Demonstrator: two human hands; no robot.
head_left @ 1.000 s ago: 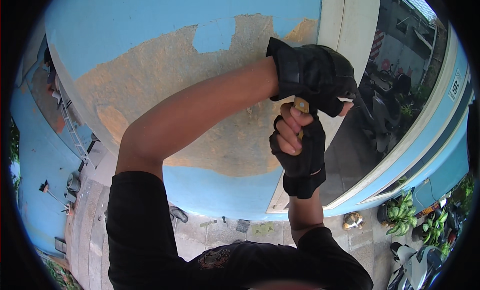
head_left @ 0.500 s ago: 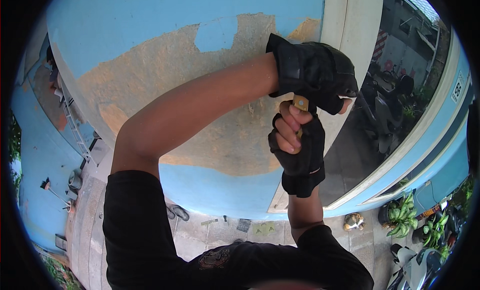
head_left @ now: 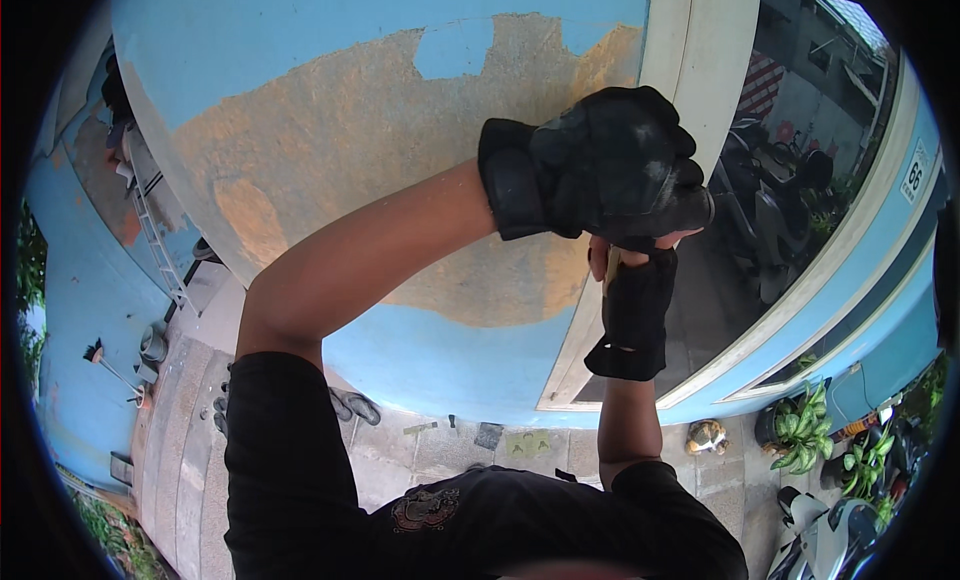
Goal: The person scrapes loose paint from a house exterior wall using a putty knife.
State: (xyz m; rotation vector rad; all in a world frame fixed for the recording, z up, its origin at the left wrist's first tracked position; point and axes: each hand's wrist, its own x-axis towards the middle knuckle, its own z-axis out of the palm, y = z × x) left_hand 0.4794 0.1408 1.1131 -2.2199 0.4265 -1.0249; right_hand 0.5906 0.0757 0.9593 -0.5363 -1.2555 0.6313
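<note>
Both my hands wear black fingerless gloves and meet in front of the door frame, one above the other. My right hand (head_left: 638, 305) is the lower one, its fingers wrapped round a tool with a yellowish wooden handle (head_left: 611, 264); only a narrow strip of it shows. Over its top lies my left hand (head_left: 620, 170), fingers curled into a fist with the back of the glove toward me. What the left fingers close on is hidden, as is the tool's working end. Behind my forearm the blue wall (head_left: 260, 35) has a large bare patch (head_left: 390, 110) of stripped plaster.
A cream door frame (head_left: 700, 70) borders dark glass with reflections at right. Potted plants (head_left: 800, 430), a motorcycle (head_left: 835, 540) and a patchy-coated cat (head_left: 707, 437) are low right. At left are a ladder (head_left: 155, 235), a broom (head_left: 115, 370) and a bucket (head_left: 153, 344). Sandals (head_left: 355, 407) lie below the wall.
My left hand has turned so its back faces me and now covers the handle's top. My right hand has shifted slightly right and down, with less of the handle showing.
</note>
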